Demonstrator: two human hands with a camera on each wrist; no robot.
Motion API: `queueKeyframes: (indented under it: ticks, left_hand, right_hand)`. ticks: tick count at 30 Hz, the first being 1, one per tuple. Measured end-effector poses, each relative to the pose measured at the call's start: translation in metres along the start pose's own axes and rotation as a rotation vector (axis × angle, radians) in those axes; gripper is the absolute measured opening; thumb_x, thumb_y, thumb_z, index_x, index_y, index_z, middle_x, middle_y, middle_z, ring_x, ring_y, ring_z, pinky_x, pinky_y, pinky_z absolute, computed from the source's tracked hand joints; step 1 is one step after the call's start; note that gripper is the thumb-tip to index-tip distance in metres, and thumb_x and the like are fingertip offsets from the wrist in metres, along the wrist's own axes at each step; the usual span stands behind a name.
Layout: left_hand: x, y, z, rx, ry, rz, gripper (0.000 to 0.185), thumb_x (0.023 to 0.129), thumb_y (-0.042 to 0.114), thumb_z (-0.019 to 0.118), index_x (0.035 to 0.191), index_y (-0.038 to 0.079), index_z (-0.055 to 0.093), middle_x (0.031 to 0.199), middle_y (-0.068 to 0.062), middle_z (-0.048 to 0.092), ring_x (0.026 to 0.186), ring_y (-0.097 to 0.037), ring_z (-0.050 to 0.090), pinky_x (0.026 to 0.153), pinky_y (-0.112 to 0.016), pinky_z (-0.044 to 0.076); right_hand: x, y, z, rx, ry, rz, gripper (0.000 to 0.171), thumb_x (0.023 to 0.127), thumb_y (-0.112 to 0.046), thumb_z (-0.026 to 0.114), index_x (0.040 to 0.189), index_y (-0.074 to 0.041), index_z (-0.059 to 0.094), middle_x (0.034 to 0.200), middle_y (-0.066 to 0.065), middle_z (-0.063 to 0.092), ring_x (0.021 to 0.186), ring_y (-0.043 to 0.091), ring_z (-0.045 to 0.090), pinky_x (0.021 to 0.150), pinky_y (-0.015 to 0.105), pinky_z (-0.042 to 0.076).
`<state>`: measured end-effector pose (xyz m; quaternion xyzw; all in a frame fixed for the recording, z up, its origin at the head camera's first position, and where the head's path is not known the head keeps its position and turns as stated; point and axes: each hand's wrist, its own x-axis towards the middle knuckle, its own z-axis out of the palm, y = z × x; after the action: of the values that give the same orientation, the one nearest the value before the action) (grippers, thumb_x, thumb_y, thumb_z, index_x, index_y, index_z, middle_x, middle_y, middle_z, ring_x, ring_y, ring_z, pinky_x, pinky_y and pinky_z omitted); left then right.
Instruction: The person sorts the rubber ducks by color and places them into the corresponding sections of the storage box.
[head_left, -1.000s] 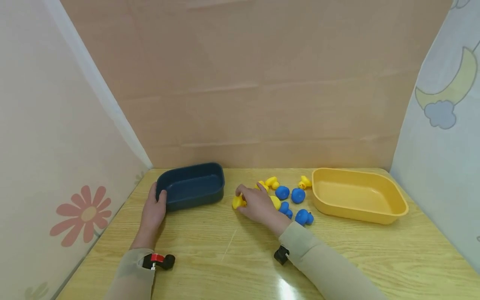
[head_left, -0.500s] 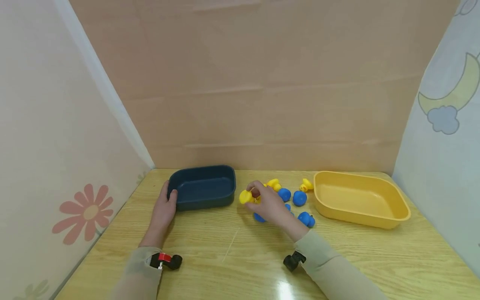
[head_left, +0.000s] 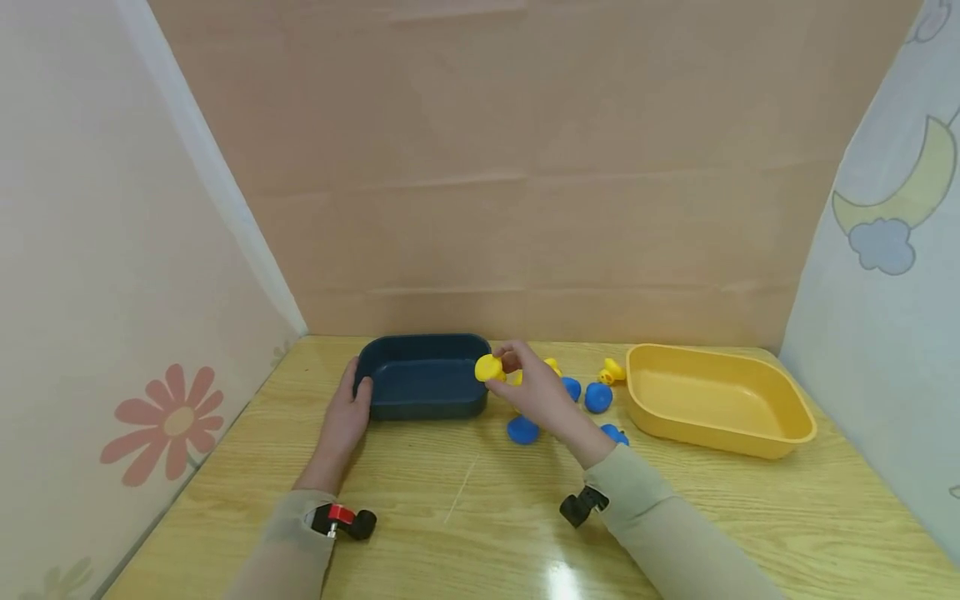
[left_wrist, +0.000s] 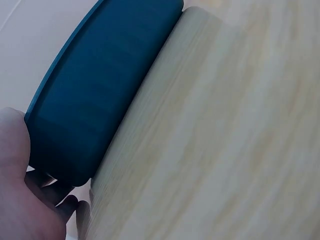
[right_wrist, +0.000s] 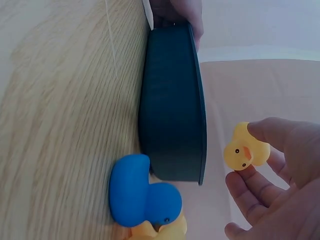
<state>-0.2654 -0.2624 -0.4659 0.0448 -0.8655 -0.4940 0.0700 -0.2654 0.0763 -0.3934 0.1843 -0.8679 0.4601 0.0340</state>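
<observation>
My right hand (head_left: 510, 368) pinches a small yellow duck (head_left: 489, 367) in the air, just over the right rim of the dark blue tray (head_left: 420, 404). In the right wrist view the duck (right_wrist: 246, 152) sits between thumb and fingertips (right_wrist: 270, 131), beside the tray's wall (right_wrist: 172, 110). My left hand (head_left: 358, 398) holds the tray's left end with the thumb on the rim; in the left wrist view the hand (left_wrist: 25, 200) wraps that end of the tray (left_wrist: 100, 95). Several blue ducks, one (head_left: 522, 430) nearest, lie under and right of my right hand.
A yellow tray (head_left: 787, 437) stands at the right of the wooden table (head_left: 465, 517). Two yellow ducks (head_left: 611, 371) and other blue ducks (head_left: 597, 397) lie between the trays. Paper walls close in the left, back and right sides.
My right hand has lifted the yellow duck off the table and carried it toward the blue tray. My left hand has slid the blue tray to the right.
</observation>
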Motion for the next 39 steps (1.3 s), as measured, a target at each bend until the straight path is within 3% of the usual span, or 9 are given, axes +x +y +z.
queueKeyframes:
  ticks: [12,19,25,32,39]
  left_hand:
    - [-0.002,0.001,0.008,-0.022,-0.004,0.007,0.067,0.121,0.037,0.036,0.179,0.015,0.012,0.183,-0.015,0.014,0.168,-0.04,0.015,0.134,-0.059,0.015]
    - [-0.002,-0.002,0.008,-0.024,-0.004,0.006,0.067,0.121,0.037,0.036,0.18,0.018,0.012,0.183,-0.015,0.016,0.167,-0.041,0.016,0.134,-0.06,0.016]
    - [-0.001,-0.003,0.006,-0.035,0.001,0.012,0.067,0.121,0.039,0.036,0.18,0.019,0.012,0.183,-0.014,0.016,0.167,-0.04,0.016,0.134,-0.059,0.016]
    - [0.001,-0.003,0.005,-0.032,0.009,0.018,0.067,0.12,0.039,0.036,0.18,0.018,0.012,0.184,-0.013,0.015,0.168,-0.039,0.015,0.134,-0.059,0.015]
    - [0.001,-0.003,0.005,-0.033,0.012,0.013,0.067,0.12,0.041,0.035,0.18,0.02,0.012,0.184,-0.012,0.015,0.168,-0.038,0.014,0.134,-0.059,0.015]
  right_hand:
    - [0.015,-0.004,0.027,-0.018,-0.029,-0.046,0.04,0.104,-0.02,0.081,0.136,-0.014,0.059,0.124,0.01,0.07,0.116,0.037,0.068,0.094,0.049,0.059]
    - [0.02,-0.004,0.035,-0.068,-0.037,-0.052,0.037,0.105,-0.022,0.08,0.135,-0.013,0.06,0.134,0.014,0.072,0.129,0.04,0.068,0.103,0.051,0.059]
    - [0.021,-0.004,0.034,-0.103,-0.038,-0.031,0.039,0.106,-0.023,0.079,0.14,-0.011,0.062,0.137,0.01,0.073,0.127,0.038,0.067,0.104,0.054,0.056]
    - [0.021,-0.005,0.028,-0.101,-0.029,-0.019,0.048,0.106,-0.025,0.079,0.149,-0.01,0.062,0.144,0.01,0.071,0.137,0.041,0.061,0.115,0.058,0.049]
    - [0.015,-0.006,0.015,-0.074,-0.002,0.027,0.052,0.106,-0.028,0.079,0.153,-0.014,0.062,0.148,0.008,0.067,0.139,0.034,0.06,0.112,0.055,0.052]
